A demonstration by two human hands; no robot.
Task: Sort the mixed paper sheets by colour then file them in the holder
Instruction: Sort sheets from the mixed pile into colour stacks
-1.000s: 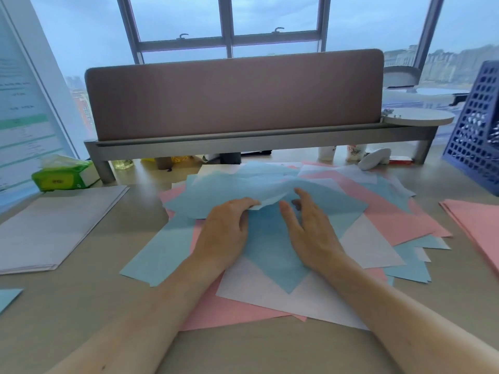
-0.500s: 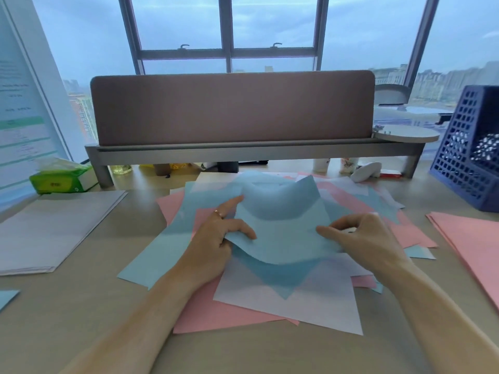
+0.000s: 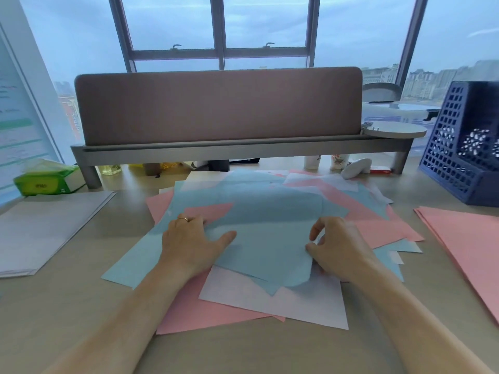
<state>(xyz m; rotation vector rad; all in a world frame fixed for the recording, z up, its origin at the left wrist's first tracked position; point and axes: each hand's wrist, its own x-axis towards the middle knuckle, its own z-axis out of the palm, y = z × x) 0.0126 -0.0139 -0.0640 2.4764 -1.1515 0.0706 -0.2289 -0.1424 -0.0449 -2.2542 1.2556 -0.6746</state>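
- The left grip [image 3: 191,244] pinches the left edge of a blue sheet [image 3: 264,238]. Its thumb lies on top and its fingers tuck under the paper.
- The right grip [image 3: 340,249] has curled fingers and pinches the right edge of the same blue sheet.
- The blue sheet sits on top of the mixed pile [image 3: 283,303], in the middle of the bench [image 3: 243,352]. Its far part bends up a little.
- The pile has pink, blue and white sheets that lie every which way.
- A neat pink stack [image 3: 464,244] lies on the right, apart from the pile.
- A neat white stack [image 3: 48,230] lies on the left.
- The dark blue holder [image 3: 464,147] stands at the far right of the bench, behind the pink stack.
- A green tissue pack [image 3: 46,182] sits at the far left.
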